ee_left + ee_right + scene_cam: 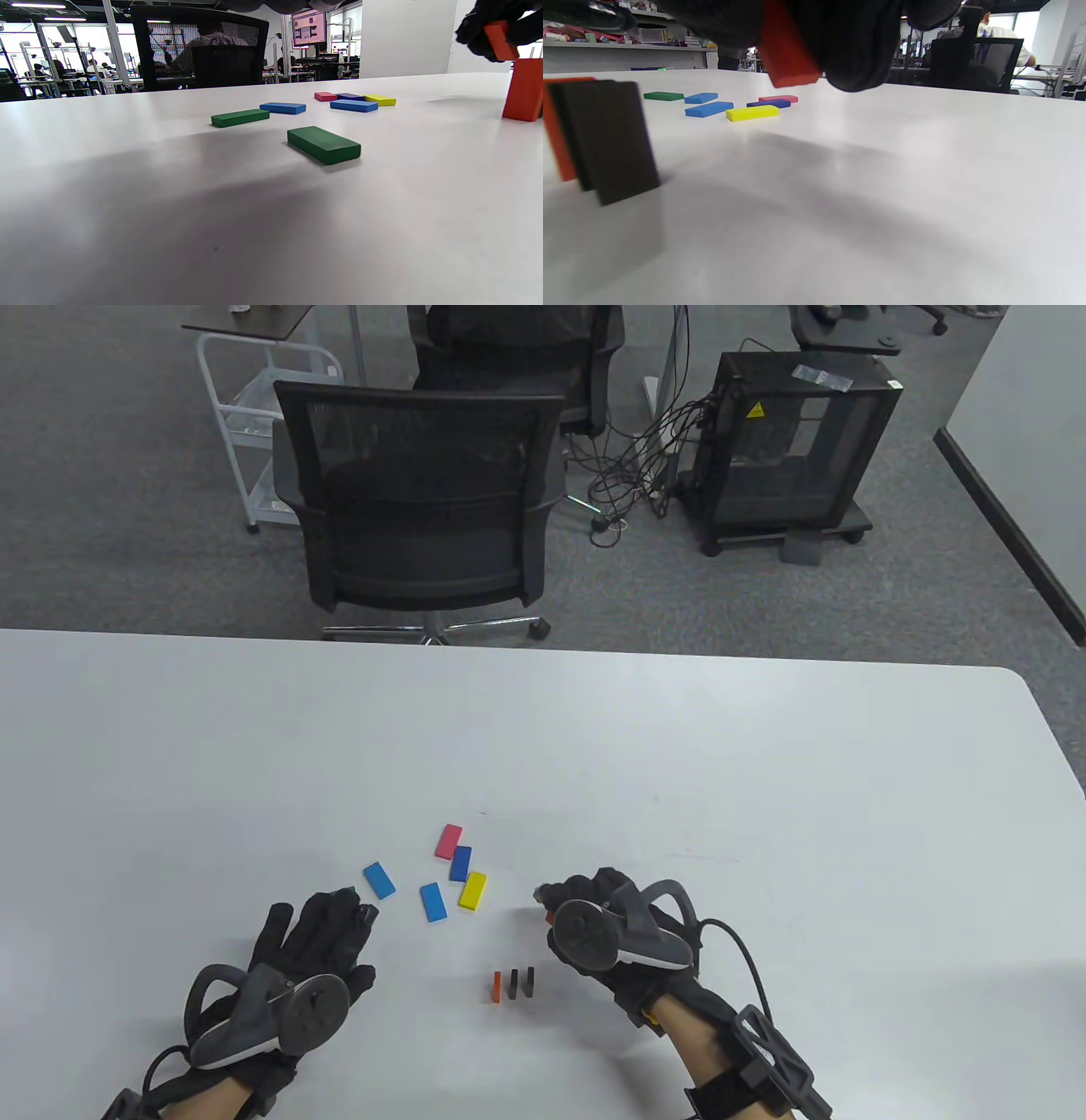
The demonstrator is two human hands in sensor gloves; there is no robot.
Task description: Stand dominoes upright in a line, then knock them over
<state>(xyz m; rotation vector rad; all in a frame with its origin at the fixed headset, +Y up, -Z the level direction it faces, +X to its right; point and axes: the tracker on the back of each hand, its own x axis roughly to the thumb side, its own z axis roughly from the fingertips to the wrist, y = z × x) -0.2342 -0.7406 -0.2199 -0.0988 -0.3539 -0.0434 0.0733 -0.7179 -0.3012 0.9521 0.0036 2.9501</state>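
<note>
Three dominoes stand upright in a short row near the table's front edge: an orange domino (497, 987) and two black dominoes (514, 982) (529, 981). Just right of and beyond the row, my right hand (567, 899) pinches another orange domino (789, 55) above the table. Loose dominoes lie flat further back: pink (448, 841), dark blue (461, 863), yellow (472, 891) and two blue ones (433, 902) (379, 880). Two green dominoes (324, 145) (239, 117) lie under my left hand (327, 920), whose fingers are spread straight and hold nothing.
The white table (764, 814) stretches wide around the dominoes. Behind its far edge stands a black mesh office chair (420, 500). A black cabinet (793, 449) with cables and a white cart (246, 415) stand on the floor beyond.
</note>
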